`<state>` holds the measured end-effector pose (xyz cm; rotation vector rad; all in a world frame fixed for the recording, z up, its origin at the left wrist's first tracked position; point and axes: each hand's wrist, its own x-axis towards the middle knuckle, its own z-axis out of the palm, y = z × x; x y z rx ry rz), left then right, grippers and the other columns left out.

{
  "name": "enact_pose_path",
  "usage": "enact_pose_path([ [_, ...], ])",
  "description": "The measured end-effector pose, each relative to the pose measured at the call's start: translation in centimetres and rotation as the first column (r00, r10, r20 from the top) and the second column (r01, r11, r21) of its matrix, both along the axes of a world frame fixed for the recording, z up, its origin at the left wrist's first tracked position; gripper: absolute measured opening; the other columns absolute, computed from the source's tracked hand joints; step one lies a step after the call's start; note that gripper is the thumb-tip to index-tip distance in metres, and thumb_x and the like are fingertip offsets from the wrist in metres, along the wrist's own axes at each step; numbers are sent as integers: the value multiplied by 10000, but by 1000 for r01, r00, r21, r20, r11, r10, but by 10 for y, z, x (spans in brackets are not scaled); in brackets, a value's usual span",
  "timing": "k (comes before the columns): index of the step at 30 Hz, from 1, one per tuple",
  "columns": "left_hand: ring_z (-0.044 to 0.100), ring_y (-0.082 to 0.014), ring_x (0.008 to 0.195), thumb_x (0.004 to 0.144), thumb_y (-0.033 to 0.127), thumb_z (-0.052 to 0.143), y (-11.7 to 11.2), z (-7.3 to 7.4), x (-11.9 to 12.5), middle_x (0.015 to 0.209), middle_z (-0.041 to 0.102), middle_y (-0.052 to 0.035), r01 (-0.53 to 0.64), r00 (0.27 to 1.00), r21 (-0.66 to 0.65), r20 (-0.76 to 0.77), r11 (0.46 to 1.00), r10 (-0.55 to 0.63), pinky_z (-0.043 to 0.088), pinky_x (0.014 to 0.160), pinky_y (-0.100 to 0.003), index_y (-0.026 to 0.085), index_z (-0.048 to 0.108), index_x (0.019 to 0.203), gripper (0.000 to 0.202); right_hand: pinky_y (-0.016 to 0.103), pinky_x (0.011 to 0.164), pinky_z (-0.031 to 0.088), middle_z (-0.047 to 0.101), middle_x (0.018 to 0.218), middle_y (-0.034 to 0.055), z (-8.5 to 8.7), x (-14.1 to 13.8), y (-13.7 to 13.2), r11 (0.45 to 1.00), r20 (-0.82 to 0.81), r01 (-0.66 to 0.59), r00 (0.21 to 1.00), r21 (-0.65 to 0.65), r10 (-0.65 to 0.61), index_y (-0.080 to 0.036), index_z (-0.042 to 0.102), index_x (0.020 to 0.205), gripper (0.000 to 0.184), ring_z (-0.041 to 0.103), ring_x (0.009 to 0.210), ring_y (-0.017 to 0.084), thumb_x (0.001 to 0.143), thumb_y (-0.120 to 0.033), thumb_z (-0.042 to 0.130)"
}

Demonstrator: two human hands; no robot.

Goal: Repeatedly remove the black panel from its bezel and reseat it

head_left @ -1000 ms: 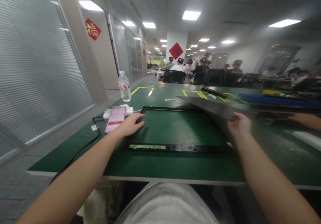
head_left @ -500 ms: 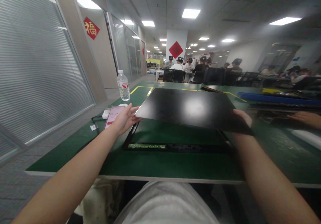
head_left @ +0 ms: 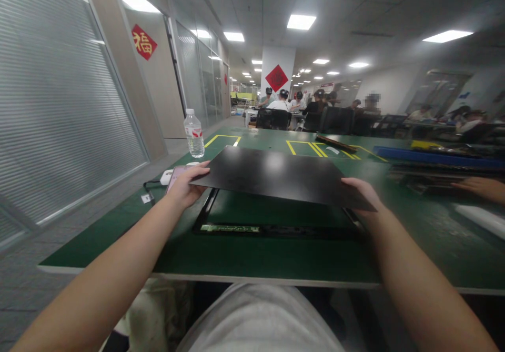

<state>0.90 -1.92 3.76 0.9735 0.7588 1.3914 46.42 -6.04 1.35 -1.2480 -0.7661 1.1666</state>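
A thin, dark, glossy flat panel [head_left: 276, 176] is held up between my two hands, with a ceiling light mirrored in it. My left hand [head_left: 188, 184] grips its left edge, thumb on top and fingers underneath. On the opposite side my right hand [head_left: 363, 193] pinches the right edge, its fingers mostly hidden below. Under the panel a black rectangular frame [head_left: 307, 232] lies on the green table. Along the frame's near side runs a green circuit board strip [head_left: 230, 228]. The panel covers the frame's far part.
A water bottle [head_left: 194, 133] stands at the back left, near a phone [head_left: 176, 176] and a white plug [head_left: 166, 177] with a cable. Yellow tape marks the green table [head_left: 268, 260]. At right are a blue strip [head_left: 442, 155], a dark bar [head_left: 335, 142] and another person's hand [head_left: 481, 188].
Both hands have moved the panel to the left and somewhat lower. More of the yellow tape behind it shows now. The frame has stayed in place.
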Motion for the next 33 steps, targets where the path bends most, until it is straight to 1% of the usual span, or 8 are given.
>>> enact_pose_path([
  [3, 653, -146, 626, 583, 126, 686, -2, 5, -3, 846, 765, -43, -8, 1000, 41, 11, 999, 8, 515, 540, -219, 125, 764, 962, 387, 377, 608, 559, 692, 676, 78, 2, -6, -3, 963, -143, -187, 977, -193, 161, -165, 668, 869, 189, 669, 626, 243, 768, -264, 542],
  [5, 670, -169, 674, 570, 139, 687, -4, 7, -3, 884, 766, -47, -23, 1000, 68, 4, 997, 23, 523, 554, -230, 128, 759, 990, 426, 362, 615, 558, 691, 673, 81, 3, -7, -3, 961, -163, -204, 971, -189, 174, -156, 663, 863, 187, 669, 621, 233, 782, -244, 521],
  [11, 670, -178, 709, 522, 140, 715, -4, 8, -1, 821, 758, -42, -87, 996, 78, -19, 993, 88, 505, 570, -219, 125, 754, 963, 443, 266, 620, 551, 673, 690, 74, -2, -2, 4, 994, -79, -93, 993, -63, 87, -140, 641, 830, 154, 639, 598, 164, 745, -123, 514],
  [14, 661, -171, 680, 505, 136, 726, -3, 6, -1, 793, 754, -41, -100, 995, 77, -19, 992, 102, 506, 581, -224, 126, 754, 935, 431, 250, 595, 548, 678, 743, 95, -4, 2, 6, 994, -61, -67, 996, -83, 62, -127, 633, 897, 173, 652, 630, 164, 759, -127, 529],
  [18, 646, -157, 633, 494, 127, 733, -1, 5, -1, 767, 747, -28, -108, 994, 69, -10, 992, 109, 518, 575, -233, 141, 755, 883, 390, 308, 596, 567, 699, 817, 136, -4, 3, 5, 994, 6, -2, 1000, -111, 3, -137, 596, 1064, 291, 685, 678, 214, 778, -190, 576],
  [22, 640, -153, 613, 503, 132, 722, 0, 3, -2, 750, 735, -17, -107, 993, 56, -39, 993, 109, 509, 548, -234, 146, 741, 881, 378, 294, 566, 552, 710, 766, 124, -1, -1, 2, 990, 123, 100, 989, -103, -87, -148, 589, 1134, 356, 686, 641, 214, 782, -196, 590],
  [29, 640, -158, 587, 472, 127, 750, -1, -1, 0, 712, 698, 8, -103, 984, -16, -149, 995, 99, 481, 517, -242, 172, 657, 899, 439, 177, 379, 329, 679, 572, 57, 1, -3, 0, 973, 365, 221, 913, -71, -181, -164, 663, 1015, 274, 539, 418, 123, 745, -169, 619],
  [33, 630, -163, 585, 476, 144, 736, -4, -1, 1, 702, 677, 13, -79, 975, -6, -210, 997, 76, 474, 531, -257, 167, 621, 893, 433, 178, 358, 285, 666, 532, 61, -3, 1, 4, 972, 425, 229, 886, -51, -186, -154, 661, 942, 207, 507, 382, 118, 740, -184, 625],
])
